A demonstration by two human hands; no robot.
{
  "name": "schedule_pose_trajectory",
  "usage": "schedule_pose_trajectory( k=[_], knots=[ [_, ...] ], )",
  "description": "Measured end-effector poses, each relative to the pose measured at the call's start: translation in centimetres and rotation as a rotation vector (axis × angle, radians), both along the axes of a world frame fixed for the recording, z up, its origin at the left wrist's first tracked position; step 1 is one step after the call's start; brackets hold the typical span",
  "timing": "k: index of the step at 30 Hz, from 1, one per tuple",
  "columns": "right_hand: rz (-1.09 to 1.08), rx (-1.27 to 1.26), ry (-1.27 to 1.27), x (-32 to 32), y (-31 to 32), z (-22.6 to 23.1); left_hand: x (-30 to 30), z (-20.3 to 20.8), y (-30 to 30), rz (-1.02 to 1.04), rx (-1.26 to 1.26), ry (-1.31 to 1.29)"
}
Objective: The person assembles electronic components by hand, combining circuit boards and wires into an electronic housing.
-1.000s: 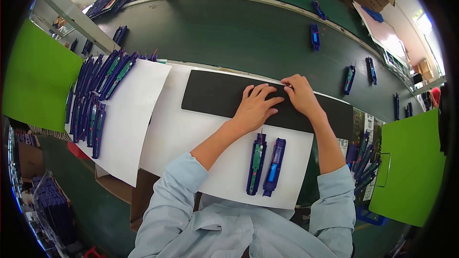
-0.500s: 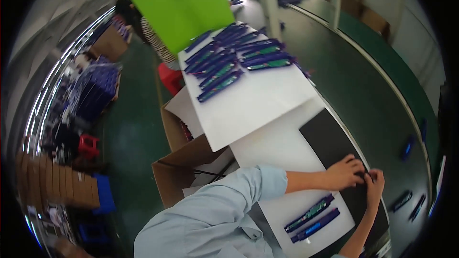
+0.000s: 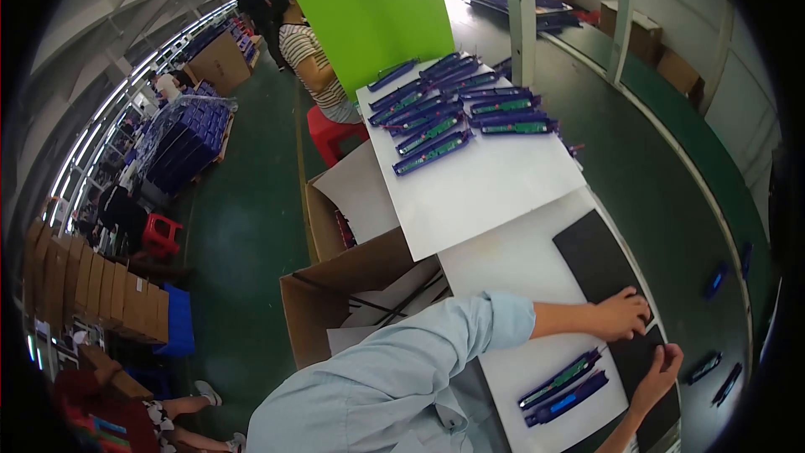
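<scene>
My left hand [image 3: 621, 316] rests over the black mat [image 3: 597, 258] at the right side of the white table, its fingers bent and drawn together. Just nearer to me, my right hand [image 3: 657, 378] is at the mat's outer edge with curled fingers. What either hand grips is too dark and small to make out against the mat. Beside my left forearm lie two long purple-blue casings: one has a green circuit board [image 3: 560, 378] showing, the other casing [image 3: 568, 400] has a bright blue patch. They lie side by side on the white tabletop [image 3: 503, 369].
Several casings with green boards [image 3: 436, 153] cover the far raised white board [image 3: 482, 193], before a green partition [image 3: 369, 17]. Cardboard boxes [image 3: 310, 306] stand left of the table. A dark green belt [image 3: 671, 193] runs along the right, carrying a few casings. A person [image 3: 306, 46] sits beyond.
The view has shifted, so the table stands farther right in the picture. My hands have drawn slightly apart along the mat. A person in a dark red top now shows at lower left.
</scene>
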State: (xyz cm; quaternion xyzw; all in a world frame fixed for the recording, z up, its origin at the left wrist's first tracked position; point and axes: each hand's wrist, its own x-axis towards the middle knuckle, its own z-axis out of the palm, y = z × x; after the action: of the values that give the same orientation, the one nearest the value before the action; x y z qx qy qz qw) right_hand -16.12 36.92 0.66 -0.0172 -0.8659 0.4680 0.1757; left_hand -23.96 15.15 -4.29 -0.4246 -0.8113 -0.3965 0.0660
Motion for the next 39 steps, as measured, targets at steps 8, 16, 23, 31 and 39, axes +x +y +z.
schedule_pose_trajectory(
  k=[8, 16, 23, 31, 39],
  knots=[
    [0.097, -0.594, -0.282, 10.7, -1.3, 3.6, 8.4, 9.6, -8.5, 0.268, 0.24, 0.079],
    [0.088, -0.556, -0.477, 16.6, -5.2, 4.2, 23.7, 6.2, -10.1, 0.074, 0.003, -0.014],
    [0.164, -0.347, -0.518, 14.5, -9.0, 3.1, 24.8, 4.0, -9.6, 0.071, -0.199, 0.103],
    [0.186, -0.32, -0.586, 14.1, -9.2, 3.1, 24.7, 3.7, -9.7, 0.076, -0.234, 0.138],
    [0.153, -0.258, -0.542, 14.2, -9.7, 2.7, 24.5, 3.7, -9.7, 0.065, -0.234, 0.127]
  ],
)
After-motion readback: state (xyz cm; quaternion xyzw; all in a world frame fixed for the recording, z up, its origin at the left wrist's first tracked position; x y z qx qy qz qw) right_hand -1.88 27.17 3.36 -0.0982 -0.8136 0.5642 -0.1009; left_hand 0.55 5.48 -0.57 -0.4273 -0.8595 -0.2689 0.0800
